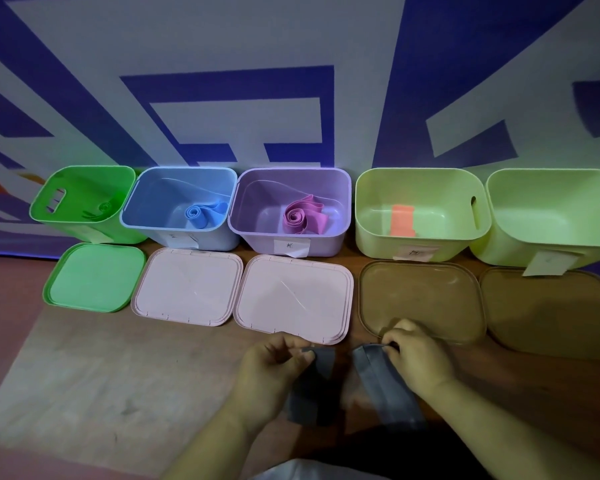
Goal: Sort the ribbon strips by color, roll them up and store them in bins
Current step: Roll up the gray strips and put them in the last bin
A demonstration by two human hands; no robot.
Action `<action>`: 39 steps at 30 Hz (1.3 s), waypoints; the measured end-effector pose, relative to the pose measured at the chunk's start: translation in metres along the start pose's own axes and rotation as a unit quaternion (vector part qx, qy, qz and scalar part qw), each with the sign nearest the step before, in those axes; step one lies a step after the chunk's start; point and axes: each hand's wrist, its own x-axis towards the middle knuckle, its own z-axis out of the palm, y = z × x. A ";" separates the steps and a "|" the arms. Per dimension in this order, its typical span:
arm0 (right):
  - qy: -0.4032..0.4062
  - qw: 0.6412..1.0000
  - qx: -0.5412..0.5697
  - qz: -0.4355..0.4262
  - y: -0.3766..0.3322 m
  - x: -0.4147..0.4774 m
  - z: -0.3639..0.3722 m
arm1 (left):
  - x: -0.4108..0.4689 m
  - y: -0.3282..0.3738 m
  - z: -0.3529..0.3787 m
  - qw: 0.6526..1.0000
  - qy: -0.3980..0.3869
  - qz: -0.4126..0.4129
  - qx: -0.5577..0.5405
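Pinching grey ribbon [386, 389], left hand [274, 372], right hand [420, 356]

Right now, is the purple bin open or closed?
Open. The purple bin has no lid on it, a rolled pink ribbon shows inside, and a pink lid lies flat in front of it.

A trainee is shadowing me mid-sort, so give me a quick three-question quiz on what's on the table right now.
1. True or false: the orange strip lies unrolled in a pale green bin.
2. The held ribbon, pinched by the left hand and right hand, is: A pink, B grey, C blue.
3. Fill in: the rolled pink ribbon sits in the ____ bin.

Key: 1 true; 2 B; 3 purple.
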 end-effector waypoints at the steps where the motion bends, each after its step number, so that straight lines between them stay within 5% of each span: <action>1: 0.001 1.000 -0.008 -0.005 0.001 0.000 0.001 | -0.001 0.000 0.000 1.000 0.001 0.000 -0.001; 9: 0.039 0.997 -0.031 -0.055 -0.002 -0.006 -0.004 | -0.002 0.002 -0.005 1.000 0.011 0.010 0.021; 19: 0.047 0.988 0.100 -0.106 -0.046 -0.063 -0.084 | -0.013 0.030 0.000 0.999 0.035 0.036 0.000; 28: 0.063 0.958 0.117 -0.253 -0.109 -0.115 -0.161 | -0.053 0.070 0.002 0.996 0.029 0.070 -0.041; 39: 0.211 0.905 0.236 -0.285 -0.171 -0.139 -0.185 | -0.107 0.112 -0.012 0.988 -0.051 0.078 -0.125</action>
